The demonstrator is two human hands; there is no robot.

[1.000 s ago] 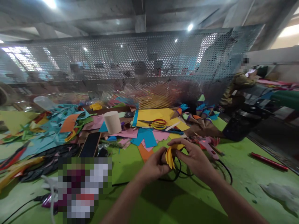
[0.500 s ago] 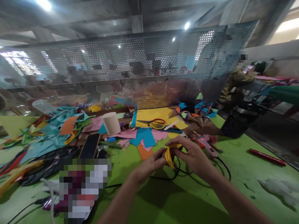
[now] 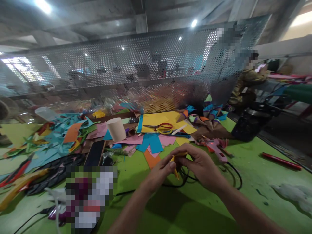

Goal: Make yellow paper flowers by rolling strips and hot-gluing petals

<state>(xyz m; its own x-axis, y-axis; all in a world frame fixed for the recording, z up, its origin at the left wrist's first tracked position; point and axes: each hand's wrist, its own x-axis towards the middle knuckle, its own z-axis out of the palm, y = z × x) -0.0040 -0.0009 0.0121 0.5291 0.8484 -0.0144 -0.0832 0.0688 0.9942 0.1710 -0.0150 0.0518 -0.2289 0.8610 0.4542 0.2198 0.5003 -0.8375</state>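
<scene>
Between my two hands is a folded piece of yellow paper (image 3: 175,171), held over the green table (image 3: 175,211). My left hand (image 3: 163,169) pinches its left edge with thumb and fingers. The fingers of my right hand (image 3: 197,161) curl over its top and right side, hiding part of it. A black cable (image 3: 181,185) runs on the table beneath my hands. Just beyond my right hand lies a pink glue gun (image 3: 215,148) with a small red light. Past my fingers are an orange paper strip (image 3: 151,158) and blue paper pieces (image 3: 149,143).
Scissors (image 3: 162,127) rest on yellow sheets (image 3: 153,119) at the back. A white cup-like cylinder (image 3: 116,129) and a phone (image 3: 94,154) stand left of centre. Paper scraps (image 3: 62,125) are heaped at left. On the right are a black bottle (image 3: 247,125), a red pen (image 3: 281,161) and a person (image 3: 248,81).
The yellow paper has turned in my hands and now shows a narrower edge. My left fingers have moved in closer around it. Everything else stays in place apart from a slight camera shift.
</scene>
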